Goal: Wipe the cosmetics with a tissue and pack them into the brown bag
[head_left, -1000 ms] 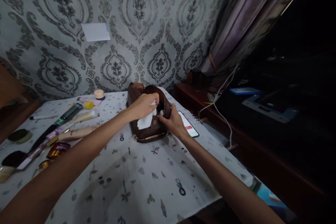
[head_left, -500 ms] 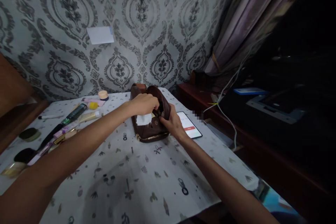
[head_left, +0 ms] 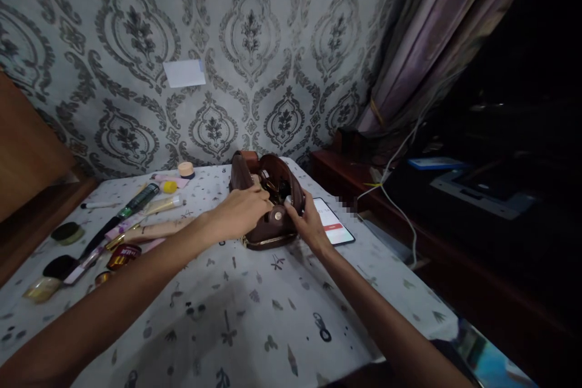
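Note:
A brown zippered bag [head_left: 268, 233] stands unzipped at the far side of the cloth-covered table, with dark and gold items inside. My left hand [head_left: 243, 209] reaches over its near left edge, fingers bent at the opening; whatever they hold is hidden. On the right side, my right hand [head_left: 309, 221] grips the bag's wall, thumb inside the rim and fingers outside. A lit phone [head_left: 334, 227] lies just right of that hand.
Makeup items lie on the left, including a green tube [head_left: 140, 200], a dark red jar [head_left: 123, 256], a black brush [head_left: 61, 267] and a small round jar [head_left: 185, 170]. A white cable [head_left: 404, 212] hangs at the right by a dark red wooden ledge [head_left: 327, 163].
The white cloth-like piece by my left hand is out of sight. That hand has shifted lower and nearer on the bag. The view has moved slightly, and the dark red jar now shows.

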